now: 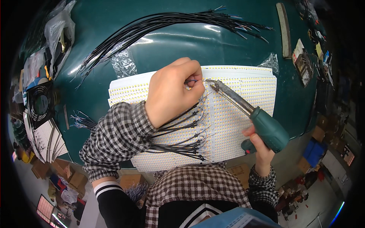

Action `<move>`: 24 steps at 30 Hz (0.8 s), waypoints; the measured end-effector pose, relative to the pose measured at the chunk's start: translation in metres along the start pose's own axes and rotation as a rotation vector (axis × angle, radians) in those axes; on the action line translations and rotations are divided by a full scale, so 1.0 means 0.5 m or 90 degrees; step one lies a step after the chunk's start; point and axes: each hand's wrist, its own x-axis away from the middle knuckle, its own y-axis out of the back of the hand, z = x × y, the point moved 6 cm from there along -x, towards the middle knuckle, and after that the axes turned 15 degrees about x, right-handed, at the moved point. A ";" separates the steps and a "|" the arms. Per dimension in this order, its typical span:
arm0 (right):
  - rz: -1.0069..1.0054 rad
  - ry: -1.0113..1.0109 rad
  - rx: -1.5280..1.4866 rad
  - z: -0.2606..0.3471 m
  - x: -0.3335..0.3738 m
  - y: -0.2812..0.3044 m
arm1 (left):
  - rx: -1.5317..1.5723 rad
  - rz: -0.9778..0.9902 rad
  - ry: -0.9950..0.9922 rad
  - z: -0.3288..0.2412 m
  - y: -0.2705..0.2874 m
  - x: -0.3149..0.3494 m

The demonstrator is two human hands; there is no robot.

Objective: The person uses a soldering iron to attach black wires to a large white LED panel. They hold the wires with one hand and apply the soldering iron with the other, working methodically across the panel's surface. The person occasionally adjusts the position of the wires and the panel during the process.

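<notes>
My left hand [173, 91] pinches the end of a thin black wire [192, 81] against a white sheet of small yellow light strips [243, 95] on a dark green table [182, 45]. My right hand [258, 146] grips a green-handled soldering iron [268, 127]. Its metal tip [211, 82] rests on the sheet right beside my left fingertips. Several black wires [182, 133] lie joined to the sheet along a column below my left hand.
A loose bundle of black wires [159, 22] fans across the far table. A black fan [41, 103] and white strip stacks [47, 138] lie at the left. Plastic bags [59, 30], a grey bar [283, 28] and small parts [304, 60] line the edges.
</notes>
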 end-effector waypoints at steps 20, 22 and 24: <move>-0.007 -0.006 -0.006 0.000 0.005 -0.003 | -0.009 0.001 -0.014 -0.005 -0.002 -0.002; 0.001 0.007 0.003 0.002 0.003 -0.003 | -0.011 0.005 -0.017 0.000 -0.004 0.000; 0.003 0.009 0.005 0.004 0.004 -0.004 | -0.012 0.006 -0.017 0.000 -0.004 0.000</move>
